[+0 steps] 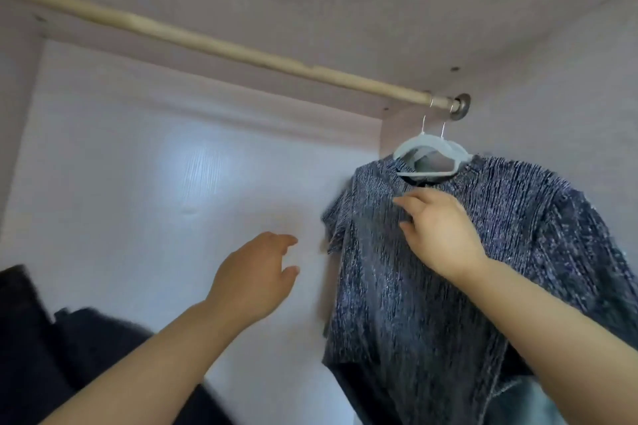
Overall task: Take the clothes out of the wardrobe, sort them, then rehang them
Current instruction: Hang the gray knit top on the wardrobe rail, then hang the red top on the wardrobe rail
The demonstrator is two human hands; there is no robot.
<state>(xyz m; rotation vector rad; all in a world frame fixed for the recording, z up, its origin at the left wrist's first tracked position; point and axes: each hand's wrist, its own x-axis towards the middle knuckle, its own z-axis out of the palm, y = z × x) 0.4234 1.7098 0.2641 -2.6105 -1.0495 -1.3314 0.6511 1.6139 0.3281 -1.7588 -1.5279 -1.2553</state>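
The pale wooden wardrobe rail (241,55) is bare except at its right end, where a blue-grey speckled knit top (518,217) hangs on pale plastic hangers (431,152). So the wardrobe is either nearly emptied or rehanging has just begun; I cannot tell which. The right hand (438,231) rests on the top just below its neckline with fingers bent, and whether they pinch the fabric is unclear. The left hand (255,272) hovers with fingers loosely curled, holding nothing. Blurred dark clothes (69,348) lie at the lower left.

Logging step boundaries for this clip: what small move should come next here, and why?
Probably bring the open left hand across to the speckled top: the right hand grips it just below the collar, and it hangs on a hanger at the right end of the rod.
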